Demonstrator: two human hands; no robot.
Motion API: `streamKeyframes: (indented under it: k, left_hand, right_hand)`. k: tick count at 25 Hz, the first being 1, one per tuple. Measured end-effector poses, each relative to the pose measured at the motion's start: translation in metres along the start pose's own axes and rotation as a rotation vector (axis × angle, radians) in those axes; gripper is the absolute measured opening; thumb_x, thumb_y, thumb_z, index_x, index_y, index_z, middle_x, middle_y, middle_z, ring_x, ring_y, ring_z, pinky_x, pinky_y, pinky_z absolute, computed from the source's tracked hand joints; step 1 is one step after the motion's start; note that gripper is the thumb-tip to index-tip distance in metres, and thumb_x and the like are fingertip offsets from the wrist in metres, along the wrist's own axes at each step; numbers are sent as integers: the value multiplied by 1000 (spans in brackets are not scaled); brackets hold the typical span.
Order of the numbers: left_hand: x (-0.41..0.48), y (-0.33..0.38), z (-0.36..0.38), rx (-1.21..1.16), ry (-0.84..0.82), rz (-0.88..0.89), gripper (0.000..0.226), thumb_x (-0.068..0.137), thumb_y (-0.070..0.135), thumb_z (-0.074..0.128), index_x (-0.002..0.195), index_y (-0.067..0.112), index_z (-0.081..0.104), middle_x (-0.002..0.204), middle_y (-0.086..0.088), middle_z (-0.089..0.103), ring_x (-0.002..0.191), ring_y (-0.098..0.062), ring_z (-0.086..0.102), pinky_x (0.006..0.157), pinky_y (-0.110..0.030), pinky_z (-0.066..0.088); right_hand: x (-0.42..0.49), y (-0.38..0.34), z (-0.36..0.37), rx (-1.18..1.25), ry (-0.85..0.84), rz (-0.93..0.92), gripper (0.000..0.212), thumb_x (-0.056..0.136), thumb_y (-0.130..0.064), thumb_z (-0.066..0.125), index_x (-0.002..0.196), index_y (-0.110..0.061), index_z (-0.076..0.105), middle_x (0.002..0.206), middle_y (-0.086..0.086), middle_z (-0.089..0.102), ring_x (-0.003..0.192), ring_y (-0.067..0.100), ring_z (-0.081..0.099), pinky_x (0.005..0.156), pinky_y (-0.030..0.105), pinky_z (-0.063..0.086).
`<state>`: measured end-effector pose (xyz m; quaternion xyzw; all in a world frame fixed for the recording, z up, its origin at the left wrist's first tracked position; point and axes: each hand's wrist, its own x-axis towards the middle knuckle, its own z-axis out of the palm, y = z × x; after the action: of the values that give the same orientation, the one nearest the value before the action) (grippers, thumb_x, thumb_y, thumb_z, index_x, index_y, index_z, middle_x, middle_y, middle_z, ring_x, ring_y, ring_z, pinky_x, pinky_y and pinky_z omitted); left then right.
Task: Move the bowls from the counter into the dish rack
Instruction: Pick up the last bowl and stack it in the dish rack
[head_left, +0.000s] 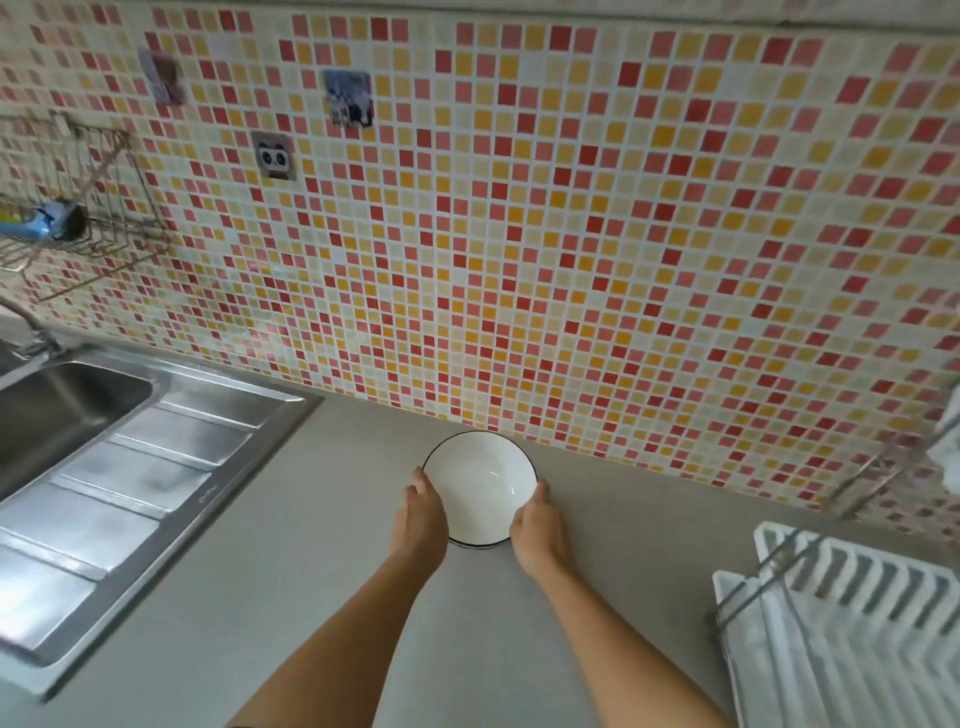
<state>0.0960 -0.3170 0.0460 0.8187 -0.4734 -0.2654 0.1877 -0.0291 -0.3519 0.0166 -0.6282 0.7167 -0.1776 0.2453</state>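
A white bowl with a thin dark rim stands upright on the grey counter, close to the tiled wall. My left hand grips its left side and my right hand grips its right side. The bowl looks empty. The white dish rack with a wire frame stands at the lower right, apart from the bowl. Whether the bowl rests on the counter or is just lifted I cannot tell.
A steel sink with a ribbed drainboard fills the left side. A wire wall shelf hangs at the upper left with a blue item in it. The mosaic tile wall runs behind the counter.
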Motion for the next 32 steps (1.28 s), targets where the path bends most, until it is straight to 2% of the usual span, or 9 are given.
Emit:
streamKeyframes:
  k: [6,14,18,20,22,26,28,30,32]
  left_hand:
    - [-97,0,-50,-141,190,124,56,97,5,39,148,10,17,142,-17,41,116,-36,56,94,-42,49]
    - [-242,9,-116,-464,415,388,24,99,17,24,117,7,37,116,-19,52,94,-36,55,85,-53,50]
    - [-297,50,-152,-555,510,639,45,95,46,31,124,13,37,121,-12,54,105,-29,54,90,-48,47]
    - [-327,77,-168,-618,503,771,49,95,51,29,133,20,31,136,-8,47,118,-27,50,98,-49,44]
    - [-342,93,-178,-677,473,852,50,97,51,25,139,26,29,143,-3,42,125,-20,45,101,-44,42]
    - [-391,146,-177,-774,268,1021,45,100,47,18,136,28,35,110,23,46,110,-8,47,87,-30,35]
    - [-414,175,-170,-767,156,1094,45,100,44,16,137,26,34,99,38,36,96,6,43,91,-27,29]
    - [-426,207,-152,-755,100,1176,39,99,46,20,128,24,33,100,35,38,101,2,47,91,-32,33]
    - [-436,241,-133,-745,33,1191,39,95,54,28,117,22,30,100,26,41,99,-1,49,96,-39,39]
  right_hand:
    - [-102,-12,-63,75,179,-193,50,97,-10,40,144,-10,25,119,16,64,104,29,64,81,34,54]
    - [-243,-20,-149,309,457,-426,48,97,-9,38,144,-10,25,133,15,55,115,30,59,92,36,50]
    - [-278,-32,-218,476,582,-515,44,96,-5,39,138,-10,29,126,13,58,108,28,61,83,32,52]
    - [-295,-33,-258,545,631,-596,37,95,-14,42,131,-12,31,123,10,58,101,24,62,75,24,52]
    - [-308,-36,-281,593,652,-655,38,92,-41,43,121,-20,30,117,2,56,99,18,59,79,28,51]
    - [-324,-1,-346,659,730,-708,41,86,-66,21,101,-29,25,84,-11,45,69,-4,49,69,27,42]
    - [-331,23,-375,728,764,-710,40,90,-57,15,103,-21,27,80,-7,42,60,-5,46,66,29,38]
    - [-336,53,-406,772,769,-705,38,98,-41,19,118,-12,32,99,6,50,76,-1,53,71,37,33]
    - [-337,88,-440,758,718,-758,52,96,-52,27,130,-13,30,125,11,46,100,3,48,78,33,34]
